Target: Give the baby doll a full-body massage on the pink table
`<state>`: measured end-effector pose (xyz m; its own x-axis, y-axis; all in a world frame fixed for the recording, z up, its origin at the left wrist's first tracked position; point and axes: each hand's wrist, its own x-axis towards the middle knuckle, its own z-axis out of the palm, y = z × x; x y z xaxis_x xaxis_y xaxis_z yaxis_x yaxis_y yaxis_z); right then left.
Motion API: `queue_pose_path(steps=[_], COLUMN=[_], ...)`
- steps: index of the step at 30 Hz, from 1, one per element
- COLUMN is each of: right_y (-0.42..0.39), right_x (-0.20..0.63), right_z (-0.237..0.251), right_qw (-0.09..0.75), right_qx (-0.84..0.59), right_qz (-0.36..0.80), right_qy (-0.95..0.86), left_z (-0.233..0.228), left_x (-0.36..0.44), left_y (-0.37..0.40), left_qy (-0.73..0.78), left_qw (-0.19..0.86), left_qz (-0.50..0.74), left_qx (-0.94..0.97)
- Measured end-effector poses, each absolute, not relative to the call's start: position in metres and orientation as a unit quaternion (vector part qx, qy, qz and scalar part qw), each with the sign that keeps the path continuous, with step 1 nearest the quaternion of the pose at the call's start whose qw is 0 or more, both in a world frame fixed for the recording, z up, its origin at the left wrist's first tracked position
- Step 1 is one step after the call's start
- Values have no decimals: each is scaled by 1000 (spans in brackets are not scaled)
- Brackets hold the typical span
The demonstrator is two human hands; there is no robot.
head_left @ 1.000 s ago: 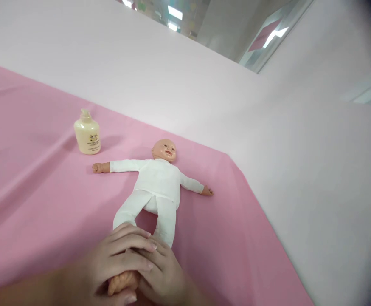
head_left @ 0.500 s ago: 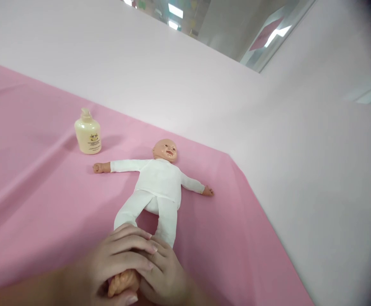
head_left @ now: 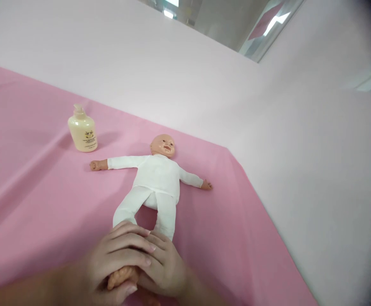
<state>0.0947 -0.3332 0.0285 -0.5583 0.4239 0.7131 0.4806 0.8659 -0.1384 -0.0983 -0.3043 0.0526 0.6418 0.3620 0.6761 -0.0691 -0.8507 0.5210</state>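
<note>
A baby doll (head_left: 157, 174) in a white top and trousers lies on its back, arms spread, its legs toward me. My left hand (head_left: 120, 261) is wrapped round the doll's foot (head_left: 122, 277) on the left; the toes show between thumb and fingers. From the other side, my right hand (head_left: 164, 265) closes on the same lower leg and foot, its fingers partly under those of my left hand. Part of the other foot shows dimly below my right hand. Both of the doll's ankles are hidden by my hands.
A pale yellow pump bottle (head_left: 83, 132) stands left of the doll's head. Pink cloth (head_left: 39, 178) with some creases lies under everything. White padded-looking walls (head_left: 185, 89) rise behind and to the right, with a window (head_left: 223, 25) at the top.
The view has shifted slightly, so the doll and bottle appear a little higher and further left. Both hands keep their hold on the foot, with hardly any movement.
</note>
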Motion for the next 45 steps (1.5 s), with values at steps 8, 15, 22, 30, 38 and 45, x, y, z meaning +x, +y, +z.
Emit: queue_pose_path(steps=[8, 15, 22, 30, 38, 45], right_y=[-331, -330, -329, -334, -333, -332], right_x=[97, 100, 99, 97, 97, 101], right_z=[26, 25, 33, 27, 27, 29], right_qw=[388, 367, 363, 343, 355, 344], right_qx=[-260, -248, -240, -268, -260, -244], right_qz=[-13, -18, -14, 13, 2, 11], right_qy=[-884, -896, -900, -900, -898, -906], left_z=[43, 47, 46, 48, 49, 51], left_x=[-97, -96, -98, -99, -98, -95], left_y=[-302, -299, -295, -296, -298, -300], left_qy=[126, 99, 72, 85, 82, 85], left_qw=[221, 260, 274, 274, 274, 259], left_qz=[379, 375, 377, 377, 384, 399], left_qx=[890, 884, 882, 881, 878, 875])
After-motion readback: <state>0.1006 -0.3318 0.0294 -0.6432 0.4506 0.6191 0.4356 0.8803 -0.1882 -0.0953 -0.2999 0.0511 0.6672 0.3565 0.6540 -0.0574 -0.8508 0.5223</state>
